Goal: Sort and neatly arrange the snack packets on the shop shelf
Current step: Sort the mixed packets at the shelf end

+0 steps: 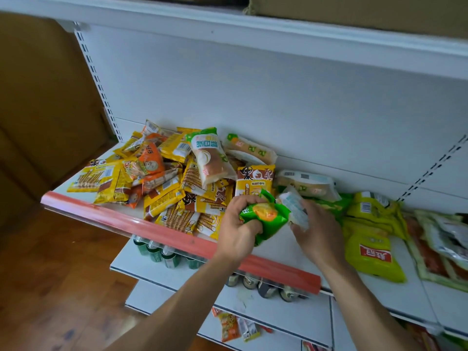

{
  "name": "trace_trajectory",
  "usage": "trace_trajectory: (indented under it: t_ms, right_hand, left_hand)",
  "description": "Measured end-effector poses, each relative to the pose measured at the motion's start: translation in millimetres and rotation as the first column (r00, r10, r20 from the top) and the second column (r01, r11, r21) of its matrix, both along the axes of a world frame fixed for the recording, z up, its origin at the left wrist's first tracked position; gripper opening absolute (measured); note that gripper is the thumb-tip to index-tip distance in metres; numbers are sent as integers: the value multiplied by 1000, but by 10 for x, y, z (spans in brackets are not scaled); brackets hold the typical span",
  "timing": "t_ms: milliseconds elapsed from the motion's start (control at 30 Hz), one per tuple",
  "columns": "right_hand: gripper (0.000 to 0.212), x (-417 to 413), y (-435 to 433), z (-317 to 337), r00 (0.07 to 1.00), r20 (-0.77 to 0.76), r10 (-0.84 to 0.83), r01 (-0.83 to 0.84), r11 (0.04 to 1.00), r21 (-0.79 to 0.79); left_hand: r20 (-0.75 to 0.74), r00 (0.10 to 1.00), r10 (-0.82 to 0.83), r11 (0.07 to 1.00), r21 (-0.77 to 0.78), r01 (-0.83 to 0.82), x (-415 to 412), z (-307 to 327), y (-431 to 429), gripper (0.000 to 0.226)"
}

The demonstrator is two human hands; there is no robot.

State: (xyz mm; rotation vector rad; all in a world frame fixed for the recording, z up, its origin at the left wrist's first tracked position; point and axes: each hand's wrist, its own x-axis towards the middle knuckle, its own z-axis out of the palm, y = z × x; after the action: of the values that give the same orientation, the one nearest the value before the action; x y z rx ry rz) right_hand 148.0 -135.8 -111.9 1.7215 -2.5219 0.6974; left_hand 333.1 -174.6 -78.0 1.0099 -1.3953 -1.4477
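Note:
A jumbled heap of yellow and orange snack packets [162, 178] covers the left half of the white shelf [278, 247]. On top of the heap lies a green-and-white bread packet [210, 155]. My left hand [235, 224] grips a green packet with an orange picture [266, 216] above the shelf's front. Just to its right, my right hand [316, 229] holds a pale, clear-wrapped packet [295, 206]. The two packets touch each other.
Yellow-green pouches [372, 252] and flat clear-wrapped packets [440, 244] lie on the shelf's right side. A red price strip [152, 229] runs along the shelf's front edge. Cans [162, 252] stand on the lower shelf. Brown cardboard [43, 110] stands at the left.

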Motion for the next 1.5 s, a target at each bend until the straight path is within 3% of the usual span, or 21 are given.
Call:
trace_trajectory:
  t_ms: [100,167,267,433,700,900,1033,1167,1267,1333,1400,1500]
  right_hand:
    - [50,-40,19,34,998,62,-21,23,999,-31]
    - [47,-81,68,50,967,248,-55,82,992,-98]
    - [45,-155,161,97,838,530,-127,234,962,-141]
    - [41,-300,332,159,704,707,-73,318,922,-221]
    - [26,-685,711,188,668,740,-77,443,841,-312]
    - [7,-1068,965,371,508,851,136,563,696,-447]
    - [20,-1329,1276,329,576,815,59,591,659,-465]
    - [24,-1421,1531,77,558,830,-23,589,716,-376]
    - [28,-1446,1582,-81,512,854,-93,600,751,-278]
    - [33,-1489,1584,-124,499,857,-128,588,777,-226]
    - [28,-1555,1563,-133,525,837,-156,570,795,-209]
    - [25,-1652,1517,-117,549,819,-168,560,801,-212]
  left_hand:
    - [-13,1000,18,1000,9,-18,-7,-30,14,50]
    - [-29,999,31,999,21,-31,-24,-48,19,50]
    - [-61,996,68,997,46,-65,-91,-63,47,48]
    - [-89,993,82,996,45,-78,-251,-96,102,47]
    - [-79,996,35,999,23,-33,-594,-177,243,49]
    - [67,998,-19,975,-221,34,-975,-157,337,52]
    - [161,987,-31,933,-350,87,-1385,-143,361,53]
    - [246,969,0,845,-518,131,-1881,-51,284,56]
    - [504,864,16,753,-574,321,-2358,-97,151,64]
    - [748,664,8,719,-466,516,-2636,-242,118,66]
    - [859,511,9,694,-373,616,-2818,-418,134,70]
    - [844,527,-98,751,-285,596,-2959,-497,117,71]
